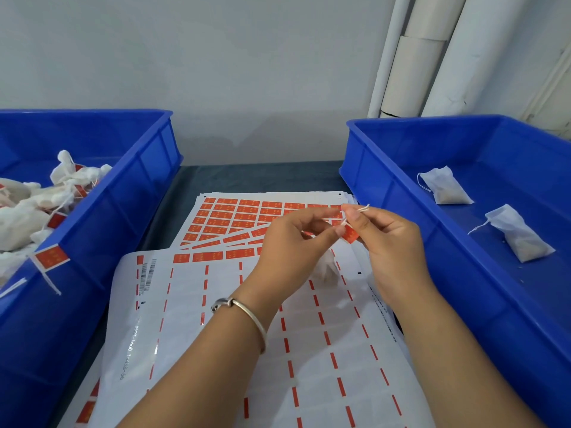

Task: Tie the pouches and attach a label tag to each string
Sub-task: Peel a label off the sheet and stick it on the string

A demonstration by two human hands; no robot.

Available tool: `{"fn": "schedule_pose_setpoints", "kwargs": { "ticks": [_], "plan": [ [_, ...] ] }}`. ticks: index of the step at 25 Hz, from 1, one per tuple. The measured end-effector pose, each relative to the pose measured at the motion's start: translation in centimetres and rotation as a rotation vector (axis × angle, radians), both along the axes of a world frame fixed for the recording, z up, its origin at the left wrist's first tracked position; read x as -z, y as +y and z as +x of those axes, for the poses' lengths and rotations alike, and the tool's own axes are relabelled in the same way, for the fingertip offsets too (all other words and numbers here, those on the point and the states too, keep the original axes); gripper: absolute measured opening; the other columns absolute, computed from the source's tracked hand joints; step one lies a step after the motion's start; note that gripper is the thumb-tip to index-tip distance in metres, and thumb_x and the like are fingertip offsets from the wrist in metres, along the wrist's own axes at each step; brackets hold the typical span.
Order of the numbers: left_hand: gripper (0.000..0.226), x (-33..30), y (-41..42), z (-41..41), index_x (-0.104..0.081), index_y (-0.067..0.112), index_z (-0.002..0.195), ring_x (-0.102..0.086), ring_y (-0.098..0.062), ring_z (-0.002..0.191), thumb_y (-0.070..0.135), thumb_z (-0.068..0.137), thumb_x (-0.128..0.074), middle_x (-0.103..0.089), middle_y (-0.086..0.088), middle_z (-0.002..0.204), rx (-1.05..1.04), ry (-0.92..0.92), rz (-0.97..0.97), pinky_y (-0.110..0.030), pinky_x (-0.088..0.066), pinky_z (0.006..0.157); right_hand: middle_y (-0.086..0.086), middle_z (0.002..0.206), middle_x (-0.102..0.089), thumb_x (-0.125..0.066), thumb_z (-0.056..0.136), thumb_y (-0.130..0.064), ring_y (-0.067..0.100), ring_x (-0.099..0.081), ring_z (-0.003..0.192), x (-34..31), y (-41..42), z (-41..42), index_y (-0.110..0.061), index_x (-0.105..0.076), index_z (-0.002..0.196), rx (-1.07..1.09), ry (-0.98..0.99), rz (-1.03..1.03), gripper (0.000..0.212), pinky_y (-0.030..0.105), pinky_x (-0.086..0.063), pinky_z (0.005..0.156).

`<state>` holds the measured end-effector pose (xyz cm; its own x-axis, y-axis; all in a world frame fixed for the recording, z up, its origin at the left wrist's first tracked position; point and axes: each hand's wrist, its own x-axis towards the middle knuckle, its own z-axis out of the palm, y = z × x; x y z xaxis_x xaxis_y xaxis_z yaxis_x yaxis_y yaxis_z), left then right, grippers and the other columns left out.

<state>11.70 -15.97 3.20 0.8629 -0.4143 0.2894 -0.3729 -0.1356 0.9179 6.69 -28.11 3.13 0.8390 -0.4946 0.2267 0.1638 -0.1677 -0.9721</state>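
Both forearms reached toward twelve o'clock; left hand point(290, 239) and right hand point(383, 239) pinched a red label tag point(350, 234) round the pouch string point(360, 209). Misaligned folding could probably stick the tag crooked

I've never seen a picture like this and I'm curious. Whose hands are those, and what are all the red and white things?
A camera worn on a person's head looks down at their hands. The left hand and right hand pinch a thin white string and a small red label tag. A white pouch hangs under the hands. Below lie white sheets of red stickers. The left blue plastic bin holds tagged pouches; the right blue plastic bin holds two pouches with no tags.
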Motion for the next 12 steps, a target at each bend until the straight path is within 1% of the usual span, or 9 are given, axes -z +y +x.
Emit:
{"fn": "schedule_pose_setpoints", "kwargs": {
  "ticks": [1,2,4,6,8,9,12],
  "plan": [
    [0.017,0.00,0.01,0.07,-0.067,0.041,0.092,-0.059,0.012,0.077,0.029,0.081,-0.068,-0.062,0.035,0.068,-0.004,0.009,-0.005,-0.001,-0.043,0.061,-0.016,0.089,-0.073,-0.066,0.077,-0.039,0.006,-0.069,0.088,0.03,0.00,0.01,-0.039,-0.070,0.082,-0.023,-0.015,0.016,0.007,0.020,-0.056,0.073],
    [0.014,0.00,0.02,0.14,-0.067,0.042,0.085,-0.058,0.013,0.077,0.028,0.081,-0.068,-0.061,0.037,0.068,-0.007,0.013,-0.013,0.001,-0.041,0.060,-0.016,0.092,-0.073,-0.066,0.075,-0.038,0.005,-0.069,0.090,0.09,0.01,0.06,-0.041,-0.068,0.087,-0.056,-0.030,0.044,0.013,0.018,-0.056,0.073],
    [0.017,0.00,0.09,0.28,-0.064,0.043,0.075,-0.057,0.014,0.076,0.028,0.082,-0.068,-0.061,0.036,0.067,-0.029,0.030,-0.032,0.002,-0.039,0.058,-0.011,0.092,-0.073,-0.070,0.075,-0.028,0.007,-0.069,0.092,0.27,-0.08,0.21,-0.043,-0.061,0.101,-0.120,-0.035,0.090,0.031,0.017,-0.054,0.075],
    [0.018,0.01,0.16,0.49,-0.064,0.041,0.072,-0.057,0.014,0.075,0.027,0.082,-0.068,-0.062,0.034,0.068,-0.066,0.080,-0.053,0.001,-0.041,0.055,-0.006,0.088,-0.074,-0.071,0.079,-0.014,0.009,-0.069,0.091,0.50,-0.18,0.42,-0.043,-0.052,0.112,-0.152,-0.017,0.071,0.048,0.022,-0.054,0.082],
    [0.018,0.05,0.19,0.60,-0.065,0.038,0.071,-0.058,0.012,0.075,0.025,0.084,-0.067,-0.065,0.029,0.071,-0.078,0.135,-0.066,-0.002,-0.042,0.054,-0.006,0.086,-0.073,-0.072,0.079,-0.011,0.009,-0.069,0.090,0.63,-0.17,0.58,-0.041,-0.048,0.121,-0.141,0.002,0.059,0.056,0.025,-0.054,0.086],
    [0.018,0.04,0.17,0.58,-0.065,0.035,0.071,-0.059,0.009,0.075,0.024,0.085,-0.066,-0.066,0.025,0.073,-0.074,0.151,-0.070,-0.003,-0.043,0.056,-0.005,0.084,-0.073,-0.073,0.078,-0.012,0.009,-0.070,0.089,0.69,-0.14,0.63,-0.038,-0.047,0.126,-0.132,0.006,0.066,0.061,0.025,-0.054,0.085],
    [0.019,-0.07,0.17,0.48,-0.065,0.031,0.070,-0.062,-0.003,0.077,0.020,0.086,-0.065,-0.067,0.015,0.071,-0.077,0.182,-0.081,-0.012,-0.044,0.065,-0.008,0.079,-0.072,-0.075,0.074,-0.016,0.004,-0.070,0.084,0.59,0.13,0.58,-0.027,-0.035,0.142,-0.131,0.016,0.059,0.080,0.011,-0.051,0.073]
  ]
}}
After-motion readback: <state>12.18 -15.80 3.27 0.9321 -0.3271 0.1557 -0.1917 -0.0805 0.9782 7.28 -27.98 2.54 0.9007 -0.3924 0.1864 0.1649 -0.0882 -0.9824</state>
